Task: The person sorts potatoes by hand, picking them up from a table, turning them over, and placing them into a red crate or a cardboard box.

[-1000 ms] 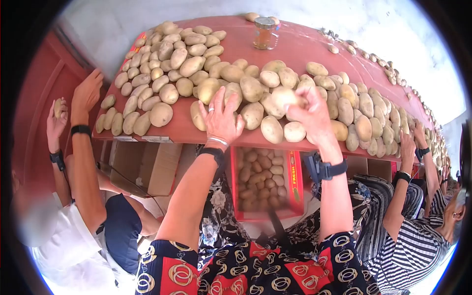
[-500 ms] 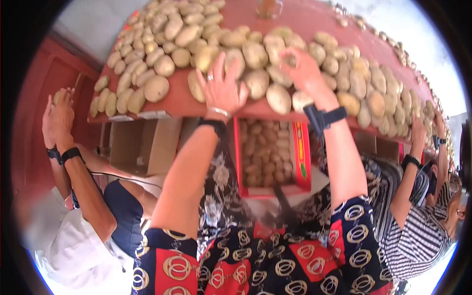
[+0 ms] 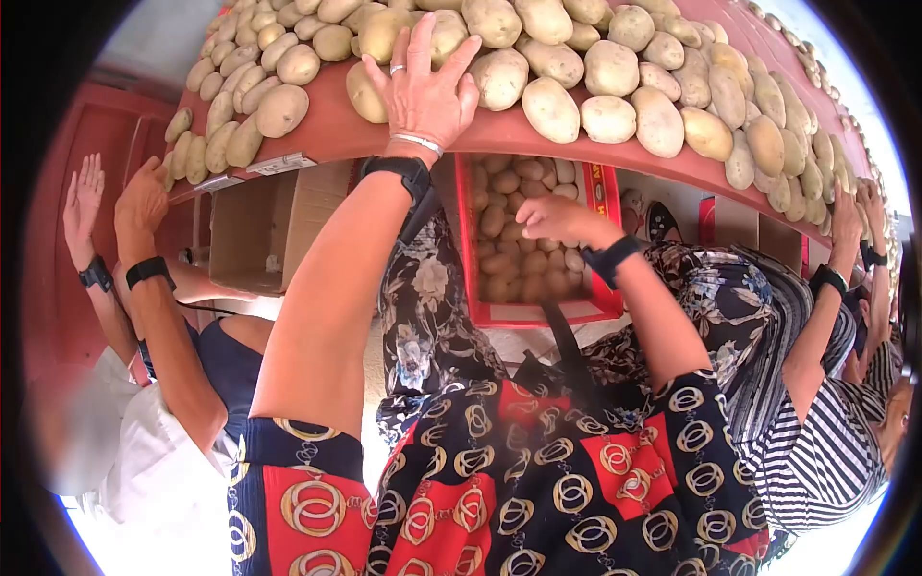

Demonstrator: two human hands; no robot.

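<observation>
Potatoes [image 3: 552, 108] cover the table [image 3: 327, 130] above you, and more fill the box [image 3: 607, 187] under its edge. Far out to the left of your left hand [image 3: 423, 86], a co-worker's hands [image 3: 142, 197] are raised, well apart from yours. A carton [image 3: 254, 230] sits under the table between them and your forearm.

Your left hand lies flat on the table's rim with the fingers spread and clamped on nothing. The fingertips touch the nearest potatoes. Held that way, it looks like a brace for your reach and a stop for the front row.

To its right and lower, your right hand [image 3: 562, 219] hangs below the rim, just over the box's potatoes, with the fingers curled down. You cannot tell whether they are closed on a potato. The box stands directly beneath that hand, likely so anything let go lands inside.

Further right, a striped sleeve's hand [image 3: 845, 216] reaches up to the table.
</observation>
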